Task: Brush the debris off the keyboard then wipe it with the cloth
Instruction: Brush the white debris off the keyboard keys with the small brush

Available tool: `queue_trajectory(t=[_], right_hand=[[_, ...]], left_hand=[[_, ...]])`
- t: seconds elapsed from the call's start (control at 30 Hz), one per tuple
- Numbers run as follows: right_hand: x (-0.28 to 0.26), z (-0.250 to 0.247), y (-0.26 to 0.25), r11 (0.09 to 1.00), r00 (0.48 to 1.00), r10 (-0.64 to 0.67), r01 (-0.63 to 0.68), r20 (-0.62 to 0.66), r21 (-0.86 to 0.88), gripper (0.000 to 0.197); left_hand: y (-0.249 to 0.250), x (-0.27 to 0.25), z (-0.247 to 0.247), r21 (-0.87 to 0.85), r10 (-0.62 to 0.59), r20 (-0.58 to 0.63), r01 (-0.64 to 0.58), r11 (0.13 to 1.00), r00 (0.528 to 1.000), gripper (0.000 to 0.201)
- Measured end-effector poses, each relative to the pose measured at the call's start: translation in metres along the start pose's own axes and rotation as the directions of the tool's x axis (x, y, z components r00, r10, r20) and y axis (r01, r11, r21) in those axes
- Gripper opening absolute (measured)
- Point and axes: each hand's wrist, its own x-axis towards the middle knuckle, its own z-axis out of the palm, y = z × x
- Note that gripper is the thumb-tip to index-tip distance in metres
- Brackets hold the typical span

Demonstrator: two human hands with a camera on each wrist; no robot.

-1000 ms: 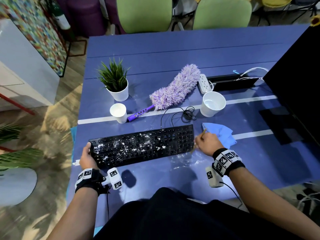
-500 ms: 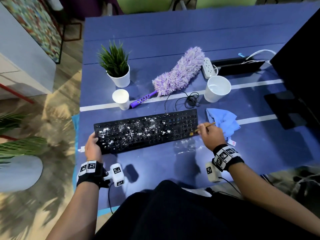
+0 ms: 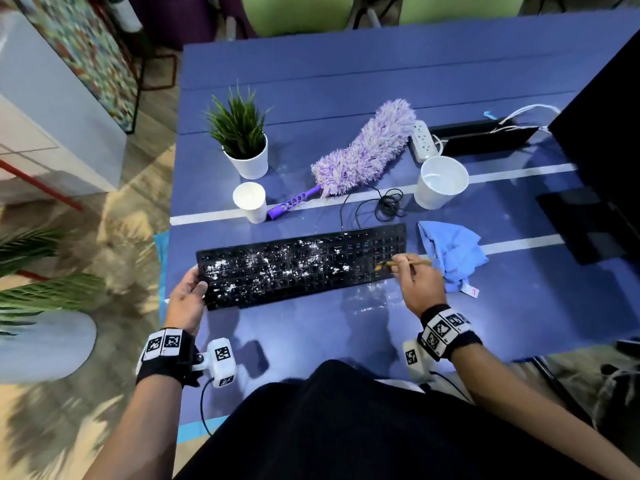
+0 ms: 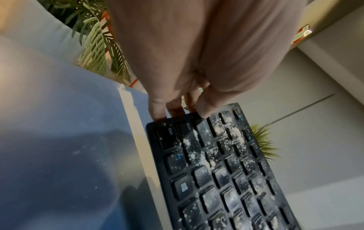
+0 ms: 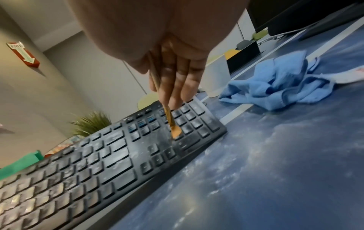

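Note:
A black keyboard (image 3: pixel 301 265) lies across the blue table (image 3: pixel 311 81), its left and middle keys speckled with white debris (image 3: pixel 273 263). My left hand (image 3: pixel 190 289) grips the keyboard's left end (image 4: pixel 177 124), thumb on top and fingers at the edge. My right hand (image 3: pixel 417 277) pinches a thin wooden brush (image 3: pixel 405 263), whose orange bristles (image 5: pixel 175 132) touch the keys near the number pad (image 5: pixel 189 123). A crumpled blue cloth (image 3: pixel 450 254) lies just right of the keyboard (image 5: pixel 118 155), also seen as the cloth (image 5: pixel 275 88) in the right wrist view.
Behind the keyboard are a small white paper cup (image 3: pixel 250 201), a potted plant (image 3: pixel 242 140), a purple fluffy duster (image 3: pixel 363 150), a coiled black cable (image 3: pixel 384 206), a larger white cup (image 3: pixel 440 181) and a power strip (image 3: pixel 423 142). A dark monitor (image 3: pixel 602 143) stands at the right. White dust smears the table (image 5: pixel 256 155) in front.
My right hand has moved the brush from the keyboard's right edge leftward onto the keys by the number pad. The left hand keeps its hold on the left end.

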Motion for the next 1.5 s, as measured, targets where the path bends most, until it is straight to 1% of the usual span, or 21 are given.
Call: queue_trajectory(t=[0.07, 0.13, 0.17, 0.27, 0.37, 0.43, 0.5, 0.53, 0.57, 0.63, 0.67, 0.7, 0.8, 0.93, 1.03, 1.07, 1.13, 1.2, 1.3, 1.43, 1.5], right_hand=[[-0.006, 0.009, -0.001, 0.999, 0.999, -0.027, 0.027, 0.023, 0.027, 0.035], [-0.012, 0.015, -0.005, 1.000, 0.992, 0.002, 0.000, 0.127, -0.017, 0.033], [-0.015, 0.017, -0.007, 0.999, 0.990, -0.001, 0.007, 0.142, -0.039, 0.034], [-0.016, 0.022, -0.006, 1.000, 1.000, -0.021, 0.020, 0.015, 0.012, 0.047], [-0.011, 0.026, -0.007, 0.993, 0.994, 0.096, -0.091, 0.060, -0.072, 0.065], [-0.010, 0.022, -0.011, 0.993, 0.996, 0.082, -0.080, 0.026, -0.081, 0.055], [-0.013, 0.017, -0.021, 1.000, 0.999, -0.026, 0.026, -0.036, -0.004, 0.040], [-0.013, 0.016, -0.027, 0.997, 0.997, -0.068, 0.070, -0.038, 0.043, 0.038], [-0.012, 0.017, -0.031, 0.994, 0.996, -0.088, 0.089, -0.014, 0.069, 0.037], [-0.008, 0.020, -0.033, 0.997, 0.991, -0.079, 0.077, 0.111, 0.027, 0.034], [-0.007, 0.022, -0.032, 0.997, 0.985, -0.068, 0.073, 0.161, -0.024, 0.033], [-0.006, 0.022, -0.032, 0.995, 0.984, -0.062, 0.073, 0.170, -0.061, 0.035], [-0.007, 0.023, -0.031, 0.995, 0.993, -0.094, 0.097, 0.074, -0.036, 0.043], [-0.007, 0.027, -0.028, 0.995, 0.990, 0.000, 0.014, 0.144, -0.098, 0.040], [-0.012, 0.025, -0.031, 0.994, 0.996, -0.077, 0.080, 0.046, -0.069, 0.033], [-0.013, 0.026, -0.031, 0.993, 0.995, -0.092, 0.096, 0.045, -0.074, 0.032], [-0.013, 0.027, -0.031, 0.993, 0.994, -0.057, 0.066, 0.091, -0.099, 0.030], [-0.012, 0.026, -0.032, 0.997, 0.992, -0.040, 0.048, 0.117, -0.062, 0.032], [-0.016, 0.023, -0.036, 0.996, 0.992, -0.087, 0.090, 0.091, -0.021, 0.033], [-0.023, 0.028, -0.039, 0.987, 0.967, -0.130, 0.147, 0.218, -0.065, 0.030], [-0.025, 0.029, -0.040, 0.987, 0.977, -0.146, 0.154, 0.157, -0.043, 0.030]], left_hand=[[-0.001, -0.003, -0.001, -0.008, -0.005, -0.010, 0.005, 1.000, 1.000, 0.044], [-0.002, -0.003, 0.000, -0.001, -0.004, -0.001, 0.004, 1.000, 1.000, 0.047], [-0.004, -0.004, -0.001, 0.008, -0.012, -0.007, 0.012, 1.000, 1.000, 0.050], [-0.004, -0.003, -0.001, 0.054, -0.017, 0.001, 0.017, 0.998, 1.000, 0.057], [-0.005, -0.004, -0.003, 0.071, -0.027, 0.001, 0.026, 0.997, 1.000, 0.058], [-0.006, -0.007, -0.001, 0.076, -0.040, -0.009, 0.040, 0.996, 0.999, 0.057], [-0.001, -0.011, 0.004, 0.035, -0.045, -0.034, 0.046, 0.998, 0.998, 0.053], [0.001, -0.013, 0.006, 0.013, -0.044, -0.040, 0.045, 0.999, 0.998, 0.050], [0.003, -0.014, 0.008, 0.006, -0.042, -0.044, 0.042, 0.999, 0.998, 0.049], [0.004, -0.015, 0.011, -0.003, -0.041, -0.058, 0.041, 0.999, 0.997, 0.049], [0.003, -0.014, 0.012, -0.009, -0.045, -0.064, 0.045, 0.999, 0.997, 0.049], [0.002, -0.014, 0.012, -0.013, -0.048, -0.074, 0.047, 0.999, 0.996, 0.049], [-0.001, -0.015, 0.009, -0.032, -0.047, -0.080, 0.045, 0.998, 0.996, 0.050], [-0.003, -0.015, 0.005, -0.009, -0.054, -0.061, 0.053, 0.999, 0.997, 0.054], [0.000, -0.016, 0.006, 0.002, -0.044, -0.056, 0.044, 0.999, 0.997, 0.057], [0.001, -0.015, 0.005, 0.004, -0.040, -0.051, 0.040, 0.999, 0.998, 0.057], [-0.001, -0.015, 0.004, 0.018, -0.041, -0.046, 0.042, 0.999, 0.998, 0.059], [-0.002, -0.014, 0.003, 0.021, -0.042, -0.042, 0.043, 0.999, 0.998, 0.058], [-0.004, -0.016, 0.003, -0.006, -0.055, -0.065, 0.055, 0.998, 0.996, 0.052], [-0.004, -0.015, 0.005, -0.004, -0.046, -0.078, 0.045, 0.999, 0.996, 0.049], [-0.005, -0.016, 0.006, -0.020, -0.051, -0.079, 0.050, 0.999, 0.996, 0.050]])
